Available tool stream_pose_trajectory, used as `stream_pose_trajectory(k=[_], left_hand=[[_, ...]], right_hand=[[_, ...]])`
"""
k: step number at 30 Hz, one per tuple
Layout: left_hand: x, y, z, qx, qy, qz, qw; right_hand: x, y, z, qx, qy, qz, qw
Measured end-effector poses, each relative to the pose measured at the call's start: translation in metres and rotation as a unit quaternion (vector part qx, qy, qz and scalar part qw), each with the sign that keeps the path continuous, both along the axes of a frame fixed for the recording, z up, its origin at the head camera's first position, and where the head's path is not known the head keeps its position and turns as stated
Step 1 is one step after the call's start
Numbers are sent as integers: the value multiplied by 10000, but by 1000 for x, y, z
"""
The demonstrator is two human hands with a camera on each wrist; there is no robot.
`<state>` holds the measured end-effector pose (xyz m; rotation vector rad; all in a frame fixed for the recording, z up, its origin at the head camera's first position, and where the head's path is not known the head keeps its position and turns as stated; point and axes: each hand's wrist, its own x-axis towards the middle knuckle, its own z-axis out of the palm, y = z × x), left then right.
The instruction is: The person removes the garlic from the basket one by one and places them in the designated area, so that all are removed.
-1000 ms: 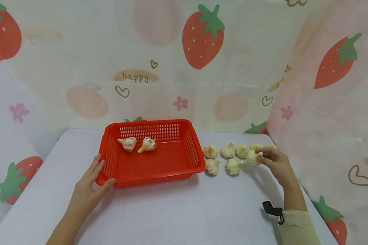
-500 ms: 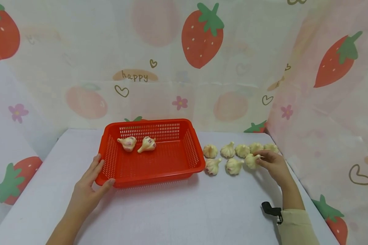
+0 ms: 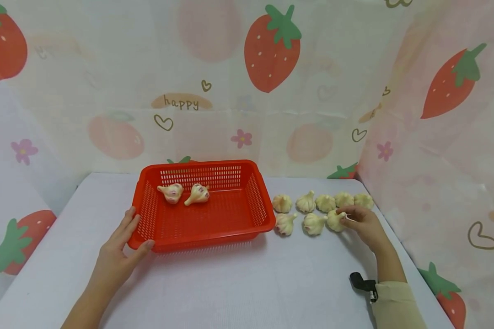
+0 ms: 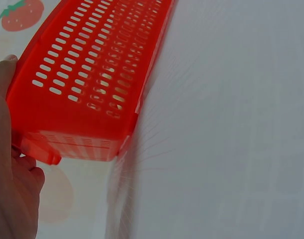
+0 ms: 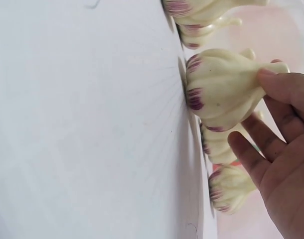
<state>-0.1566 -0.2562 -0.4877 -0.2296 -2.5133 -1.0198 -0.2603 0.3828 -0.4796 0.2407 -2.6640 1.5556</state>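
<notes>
A garlic bulb (image 3: 334, 221) is pinched by my right hand (image 3: 368, 228) at the end of the front row, on the right of the table. The right wrist view shows the thumb on the stem of this bulb (image 5: 222, 89), its purple-marked base down at the cloth. My left hand (image 3: 116, 258) grips the near left corner of a red plastic basket (image 3: 214, 240). In the left wrist view, the thumb lies over the rim and curled fingers (image 4: 30, 172) sit beneath it. Inside the basket are two garlic bulbs, one left (image 3: 173, 193) and one right (image 3: 198, 194).
Several garlic bulbs stand in a back row (image 3: 306, 202) right of the basket. Two more, one near the rim (image 3: 285, 224) and one beside it (image 3: 314, 224), make up the front row. A strawberry-print curtain (image 3: 329, 91) closes off the table's back and right side.
My right hand has moved the pinched bulb left and down to the front row, uncovering the back-row bulbs behind it. The left hand and basket have stayed put.
</notes>
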Motion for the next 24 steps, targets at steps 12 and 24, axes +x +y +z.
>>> stream_pose_trajectory(k=[12,24], left_hand=[[0,0,0,54,22,-22,10000],[0,0,0,27,-13,-3,10000]], right_hand=[[-3,-3,0,48,122,256,9996],[-5,-4,-5,218,-245,137,9994]])
